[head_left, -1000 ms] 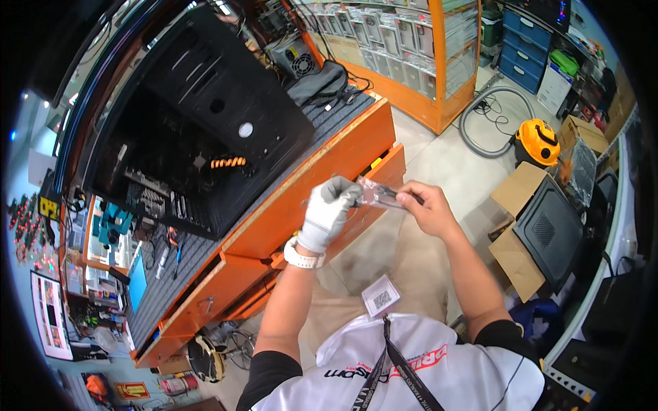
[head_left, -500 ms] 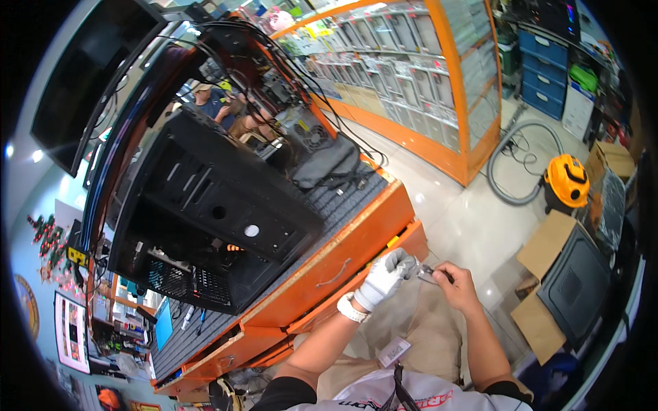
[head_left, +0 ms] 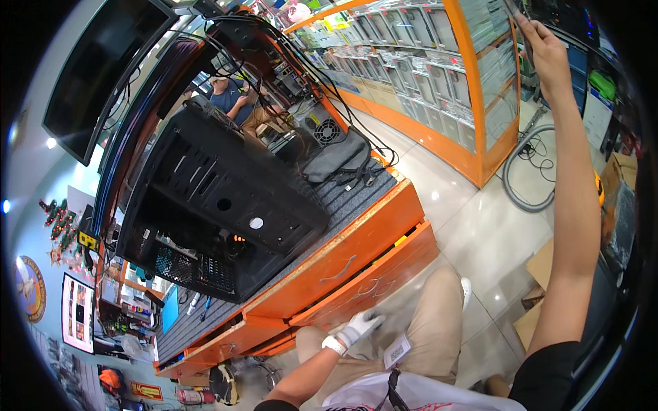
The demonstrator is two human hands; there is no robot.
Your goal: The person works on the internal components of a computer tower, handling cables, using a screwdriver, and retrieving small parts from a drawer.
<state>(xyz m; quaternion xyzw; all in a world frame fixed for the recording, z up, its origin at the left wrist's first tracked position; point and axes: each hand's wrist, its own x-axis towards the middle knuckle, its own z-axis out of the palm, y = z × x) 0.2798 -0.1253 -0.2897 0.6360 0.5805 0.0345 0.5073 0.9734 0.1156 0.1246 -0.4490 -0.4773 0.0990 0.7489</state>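
Note:
My right hand [head_left: 545, 53], bare, is raised at the upper right with the arm stretched out. Its fingers close round a narrow dark grey thing [head_left: 524, 33] whose kind I cannot make out. Low over my lap is my left hand [head_left: 359, 327], in a white glove with grey fingertips. The fingers of that hand are loosely extended and nothing shows in them. Beyond it, on the orange workbench [head_left: 329, 270], an open black computer case [head_left: 233, 192] lies with its hollow inside facing me.
A power supply [head_left: 322, 127] and a dark pouch [head_left: 336, 157] lie behind the case among black cables. An orange-framed display cabinet [head_left: 480, 123] stands at the back right. A grey vacuum hose [head_left: 514, 168] curls on the floor, and one orange drawer [head_left: 377, 277] juts out.
My hands have parted. The right one has swung up and far to the right; the left has dropped toward my lap. The small dark item between them no longer shows there.

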